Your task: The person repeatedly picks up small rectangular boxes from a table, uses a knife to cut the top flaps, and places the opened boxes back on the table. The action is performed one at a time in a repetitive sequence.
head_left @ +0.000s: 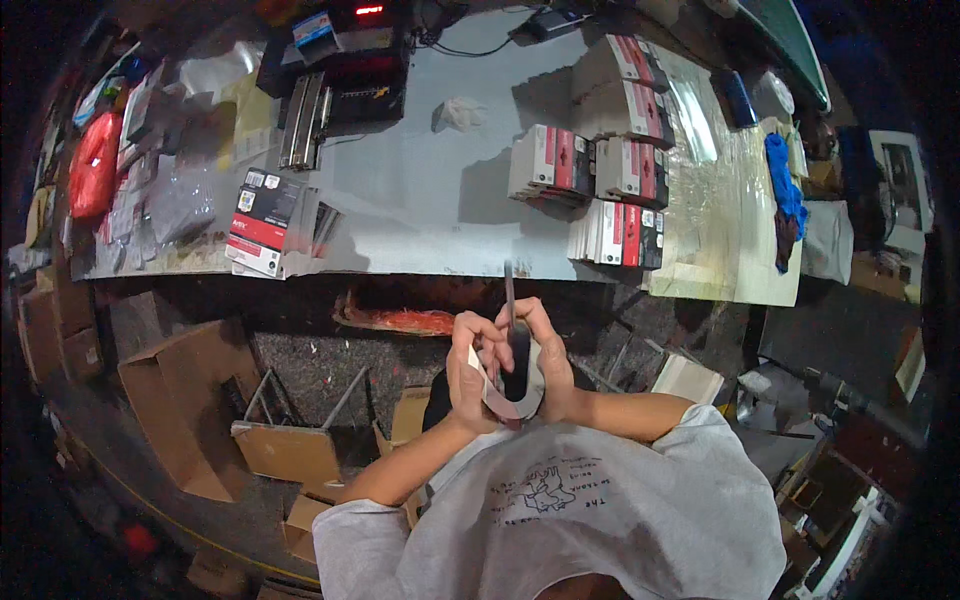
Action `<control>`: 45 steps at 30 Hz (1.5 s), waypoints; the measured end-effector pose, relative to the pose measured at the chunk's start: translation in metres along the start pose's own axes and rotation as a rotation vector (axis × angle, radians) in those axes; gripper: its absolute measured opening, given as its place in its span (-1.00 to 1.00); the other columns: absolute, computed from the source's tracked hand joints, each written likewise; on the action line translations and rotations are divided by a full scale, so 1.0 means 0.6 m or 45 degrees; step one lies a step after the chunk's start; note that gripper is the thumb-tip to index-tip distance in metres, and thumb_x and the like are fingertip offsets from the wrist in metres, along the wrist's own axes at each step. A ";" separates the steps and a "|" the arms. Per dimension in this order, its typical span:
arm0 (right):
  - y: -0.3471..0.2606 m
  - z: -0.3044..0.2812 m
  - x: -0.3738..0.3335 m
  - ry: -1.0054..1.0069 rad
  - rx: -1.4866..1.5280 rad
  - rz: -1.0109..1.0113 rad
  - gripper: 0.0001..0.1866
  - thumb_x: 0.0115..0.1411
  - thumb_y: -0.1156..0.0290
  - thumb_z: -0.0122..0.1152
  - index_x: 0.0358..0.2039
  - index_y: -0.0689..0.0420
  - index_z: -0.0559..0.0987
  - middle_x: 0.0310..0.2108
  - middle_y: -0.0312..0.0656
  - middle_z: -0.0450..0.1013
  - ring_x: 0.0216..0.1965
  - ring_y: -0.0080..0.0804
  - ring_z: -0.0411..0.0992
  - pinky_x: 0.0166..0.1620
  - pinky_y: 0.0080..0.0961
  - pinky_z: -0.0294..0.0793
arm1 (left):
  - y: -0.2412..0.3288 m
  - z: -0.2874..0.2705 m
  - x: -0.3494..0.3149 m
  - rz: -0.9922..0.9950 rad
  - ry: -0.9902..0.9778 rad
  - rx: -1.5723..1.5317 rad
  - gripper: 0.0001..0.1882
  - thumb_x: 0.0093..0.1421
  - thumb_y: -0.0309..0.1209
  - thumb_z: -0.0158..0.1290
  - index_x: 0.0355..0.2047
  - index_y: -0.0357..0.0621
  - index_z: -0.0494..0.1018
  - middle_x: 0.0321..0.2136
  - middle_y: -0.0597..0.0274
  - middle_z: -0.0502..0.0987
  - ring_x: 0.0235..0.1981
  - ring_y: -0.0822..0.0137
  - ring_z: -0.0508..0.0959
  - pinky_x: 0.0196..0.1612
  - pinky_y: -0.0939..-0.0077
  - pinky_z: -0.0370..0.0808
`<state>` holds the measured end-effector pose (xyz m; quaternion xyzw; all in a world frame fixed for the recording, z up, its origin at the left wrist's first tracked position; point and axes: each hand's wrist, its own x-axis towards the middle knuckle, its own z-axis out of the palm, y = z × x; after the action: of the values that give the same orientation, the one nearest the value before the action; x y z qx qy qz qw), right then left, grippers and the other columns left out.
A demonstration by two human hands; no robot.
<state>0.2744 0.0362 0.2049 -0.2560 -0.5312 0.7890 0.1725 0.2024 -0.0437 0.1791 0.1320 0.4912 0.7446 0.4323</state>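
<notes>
In front of my chest, just off the table's near edge, both hands hold a pale card sleeve [514,408], bowed into a U with its inside dark. My left hand [468,372] is wrapped round its left side, fingers curled toward the middle. My right hand [548,362] grips its right side. A thin dark strip [510,288] points up from between the hands toward the table; whether it is part of the sleeve or a separate piece I cannot tell. Several stacks of printed card packs [618,232] stand on the right of the table [420,225].
A red-and-black pack [262,222] lies at the table's near left, below a dark machine [350,75] with a red display. Crumpled tissue [460,114] lies mid-table. A red plastic bag [95,165] sits far left, blue gloves [785,190] far right. Cardboard boxes [185,410] stand on the floor.
</notes>
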 end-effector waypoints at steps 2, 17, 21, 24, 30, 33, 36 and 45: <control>0.005 0.004 -0.005 0.213 0.114 0.200 -0.36 0.17 -0.22 -0.30 -0.14 0.17 0.16 -0.39 -0.30 0.19 -0.38 -0.63 0.17 -0.28 -0.70 0.18 | -0.008 0.028 -0.005 0.067 0.101 0.029 -0.39 0.14 0.18 -0.26 -0.30 -0.23 0.17 -0.42 0.31 0.15 -0.44 0.52 0.19 -0.35 0.65 0.17; 0.003 -0.268 0.108 1.238 -0.292 0.065 -0.69 0.17 0.25 0.06 -0.55 0.24 0.42 -0.62 -0.35 0.32 -0.50 -0.66 0.19 -0.40 -0.60 0.25 | -0.110 0.160 0.167 0.205 -0.035 0.553 -0.34 -0.10 -0.37 0.20 -0.02 -0.21 0.13 -0.20 0.16 0.32 -0.23 0.38 0.36 -0.14 0.48 0.35; 0.017 -0.337 0.126 1.196 0.104 0.095 -0.66 0.22 0.20 -0.02 -0.42 0.28 0.43 -0.59 -0.31 0.37 -0.51 -0.57 0.28 -0.37 -0.57 0.30 | -0.130 0.187 0.284 0.004 0.070 0.966 -0.18 -0.32 -0.22 0.38 -0.06 -0.23 0.21 -0.22 0.12 0.40 -0.32 0.26 0.48 -0.21 0.44 0.41; 0.025 -0.366 0.127 1.356 -0.613 -0.047 -0.70 0.20 0.22 0.00 -0.27 0.24 0.41 -0.34 -0.14 0.41 -0.28 -0.38 0.35 -0.15 -0.47 0.31 | -0.159 0.182 0.393 0.003 0.176 1.300 -0.20 -0.30 -0.05 0.32 -0.11 -0.23 0.28 -0.16 0.04 0.38 -0.23 0.16 0.47 -0.16 0.37 0.40; 0.024 -0.367 0.081 1.220 -0.930 -0.152 -0.74 0.18 0.36 0.04 -0.20 0.26 0.33 -0.39 -0.20 0.37 -0.32 -0.45 0.34 -0.18 -0.54 0.32 | -0.226 0.185 0.451 -0.066 0.438 1.772 -0.10 -0.34 0.10 0.26 -0.09 -0.27 0.27 -0.01 0.00 0.24 0.03 0.05 0.24 -0.03 0.08 0.23; 0.024 -0.312 0.094 0.936 -0.538 -0.094 -0.76 0.13 0.50 0.07 -0.19 0.25 0.33 -0.46 -0.23 0.36 -0.47 -0.52 0.37 -0.32 -0.62 0.35 | -0.186 0.165 0.414 0.154 0.570 1.680 -0.01 -0.28 0.10 0.23 0.06 -0.29 0.15 0.05 -0.05 0.16 0.14 -0.04 0.07 0.06 -0.12 0.01; 0.019 -0.211 0.150 0.520 -0.497 -0.220 -0.73 0.09 0.54 0.11 -0.16 0.22 0.39 -0.41 -0.21 0.38 -0.44 -0.49 0.43 -0.34 -0.59 0.39 | -0.065 0.034 0.349 0.961 0.956 1.764 0.02 -0.12 0.07 0.16 0.16 -0.36 -0.03 0.12 -0.09 0.06 0.18 -0.09 -0.01 0.13 -0.07 -0.08; 0.108 0.216 0.472 0.048 -1.423 -0.502 -0.64 -0.04 0.27 0.24 -0.25 0.21 0.51 -0.24 0.07 0.40 -0.21 -0.01 0.37 -0.13 -0.24 0.35 | 0.093 -0.357 0.211 0.260 1.537 1.512 -0.35 -0.02 -0.16 0.16 -0.02 -0.35 0.28 -0.19 -0.09 0.31 -0.14 0.05 0.36 -0.06 0.26 0.29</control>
<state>-0.0311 0.0686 0.1219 -0.2184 -0.9006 0.3381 0.1643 -0.0342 -0.0858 0.0942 -0.0392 0.9321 0.3416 -0.1138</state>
